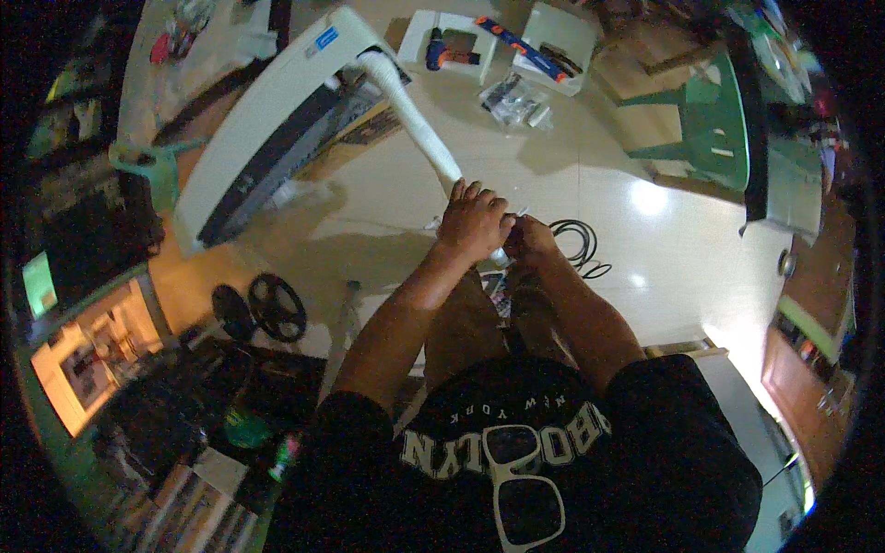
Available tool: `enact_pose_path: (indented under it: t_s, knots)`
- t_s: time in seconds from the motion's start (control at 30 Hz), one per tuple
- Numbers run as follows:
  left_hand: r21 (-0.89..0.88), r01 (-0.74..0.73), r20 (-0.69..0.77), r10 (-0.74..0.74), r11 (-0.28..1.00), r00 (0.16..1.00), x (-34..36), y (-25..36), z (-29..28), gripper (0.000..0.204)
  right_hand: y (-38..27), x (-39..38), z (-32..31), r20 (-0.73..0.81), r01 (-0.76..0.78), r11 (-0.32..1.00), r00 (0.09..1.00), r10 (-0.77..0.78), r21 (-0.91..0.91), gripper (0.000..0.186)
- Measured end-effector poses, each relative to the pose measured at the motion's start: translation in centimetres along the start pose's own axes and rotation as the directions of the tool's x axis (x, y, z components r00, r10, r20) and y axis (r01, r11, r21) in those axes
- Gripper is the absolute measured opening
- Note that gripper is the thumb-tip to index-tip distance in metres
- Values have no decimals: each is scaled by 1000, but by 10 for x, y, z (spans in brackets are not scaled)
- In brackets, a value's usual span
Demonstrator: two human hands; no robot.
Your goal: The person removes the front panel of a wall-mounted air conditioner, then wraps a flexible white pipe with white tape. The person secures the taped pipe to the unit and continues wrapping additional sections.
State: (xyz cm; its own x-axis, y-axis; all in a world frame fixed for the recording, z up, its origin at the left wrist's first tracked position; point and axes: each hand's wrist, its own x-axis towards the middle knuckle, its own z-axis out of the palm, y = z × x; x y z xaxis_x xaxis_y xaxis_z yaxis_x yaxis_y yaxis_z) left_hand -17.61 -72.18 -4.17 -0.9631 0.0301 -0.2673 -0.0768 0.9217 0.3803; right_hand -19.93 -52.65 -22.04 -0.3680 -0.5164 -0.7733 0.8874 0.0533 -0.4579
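Observation:
A long white wall air-conditioner unit (226, 152) lies at the upper left over cardboard, with a wrapped white pipe (410, 120) running from it toward me. My left hand (475, 221) is closed over the pipe near its lower end, fingers curled round it. My right hand (532, 240) is closed just to the right of it, lower down and partly behind the left; what it holds is too hidden to name. A coil of black cable (576, 240) lies on the floor right beside my right hand.
Two open white boxes (430, 23) with tools sit ahead, near a clear bag of parts (512, 101). A green plastic chair (710, 120) stands at right, another (161, 170) at left. Two black wheels (281, 309) are low at left; shelving (64, 120) lines the far left.

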Motion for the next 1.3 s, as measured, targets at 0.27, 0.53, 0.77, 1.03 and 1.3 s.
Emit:
enact_pose_path:
  t_s: [0.27,0.53,0.77,1.03,1.3]
  knots:
    - [258,-47,763,-174,965,623,84,8,29,41,-12,-21,14,-21,213,946,974,-225,-243,25]
    - [104,-589,942,110,802,317,107,-28,79,29,-3,-39,-9,435,584,44,651,-622,-810,21]
    - [-305,-851,944,252,428,-211,124,-74,136,44,32,-109,72,-135,99,641,942,-306,-761,26]
    - [-195,-385,975,134,902,-178,125,-33,78,65,8,-175,165,-577,-99,983,817,-7,-153,49]
    - [129,-307,948,-209,943,-241,110,47,48,66,100,-69,214,-607,590,464,784,-133,660,15]
